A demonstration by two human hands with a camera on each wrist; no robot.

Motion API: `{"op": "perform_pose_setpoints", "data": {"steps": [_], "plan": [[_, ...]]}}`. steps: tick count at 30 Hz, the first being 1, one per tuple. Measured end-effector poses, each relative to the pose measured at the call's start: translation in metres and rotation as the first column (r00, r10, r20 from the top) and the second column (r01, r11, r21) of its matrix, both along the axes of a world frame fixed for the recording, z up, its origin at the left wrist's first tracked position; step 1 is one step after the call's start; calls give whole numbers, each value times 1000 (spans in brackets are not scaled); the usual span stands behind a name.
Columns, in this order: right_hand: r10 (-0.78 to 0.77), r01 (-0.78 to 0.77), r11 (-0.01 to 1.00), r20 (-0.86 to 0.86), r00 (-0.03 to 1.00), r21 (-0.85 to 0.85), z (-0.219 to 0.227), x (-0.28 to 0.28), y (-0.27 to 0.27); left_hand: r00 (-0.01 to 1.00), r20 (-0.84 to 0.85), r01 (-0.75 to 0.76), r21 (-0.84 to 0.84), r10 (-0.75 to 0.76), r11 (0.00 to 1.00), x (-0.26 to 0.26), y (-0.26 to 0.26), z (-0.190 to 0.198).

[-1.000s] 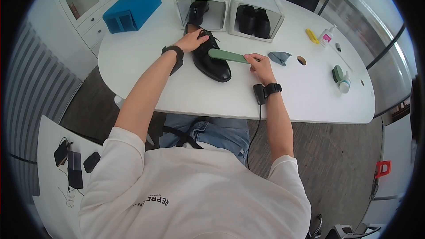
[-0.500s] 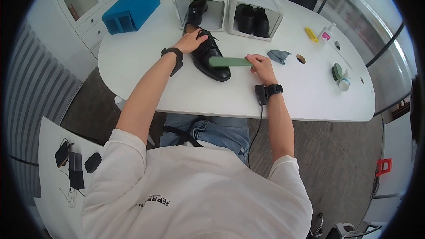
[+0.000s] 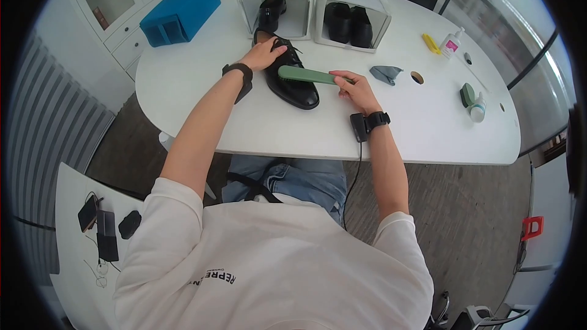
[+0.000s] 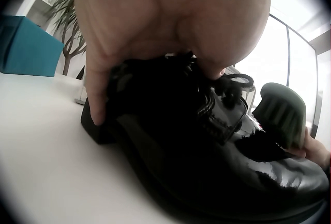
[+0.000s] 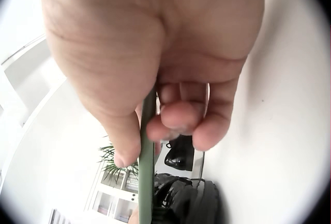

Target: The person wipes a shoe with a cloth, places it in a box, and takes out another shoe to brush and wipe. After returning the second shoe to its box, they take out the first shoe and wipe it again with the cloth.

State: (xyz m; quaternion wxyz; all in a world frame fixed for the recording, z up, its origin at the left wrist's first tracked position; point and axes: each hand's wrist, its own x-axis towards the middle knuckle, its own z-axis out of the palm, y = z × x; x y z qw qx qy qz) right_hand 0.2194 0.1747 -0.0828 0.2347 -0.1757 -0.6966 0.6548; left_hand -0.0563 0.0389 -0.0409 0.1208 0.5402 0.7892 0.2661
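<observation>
A glossy black lace-up dress shoe [image 3: 292, 91] lies on the white table, toe toward the person. My left hand [image 3: 263, 55] grips it round the ankle opening, thumb near the laces; in the left wrist view its fingers [image 4: 96, 99] reach down the shoe's side by the heel. My right hand [image 3: 356, 90] pinches the handle of a long green brush [image 3: 306, 75] between thumb and fingers. The brush's dark bristles face down over the shoe's vamp, close to the laces, as the left wrist view shows.
Behind the shoe stand two white shoe boxes, one [image 3: 299, 15] with a black shoe, the other [image 3: 381, 24] with a black pair. A blue box [image 3: 183, 12] is at left. To the right are a grey cloth [image 3: 386, 74], a pump bottle [image 3: 451, 44] and a green brush [image 3: 467, 94].
The brush swept toward the toe, then back up toward the laces, its head now tilted up-left. My left hand keeps its hold on the shoe, which stays in place.
</observation>
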Motion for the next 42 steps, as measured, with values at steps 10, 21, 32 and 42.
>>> {"op": "perform_pose_setpoints", "data": {"steps": [10,21,32,42], "plan": [[-23,26,999,-64,998,47,0,7,0,997,20,-79,-1,79,997,1,3,-3],[24,-28,997,67,997,66,3,14,-1,994,85,-72,66,66,995,-7,4,-9],[86,-86,996,48,995,-8,2,15,0,993,68,-94,33,91,995,0,-1,0],[-18,18,1000,-6,1000,-19,9,13,-11,973,231,-41,61,26,997,12,-19,15]]}}
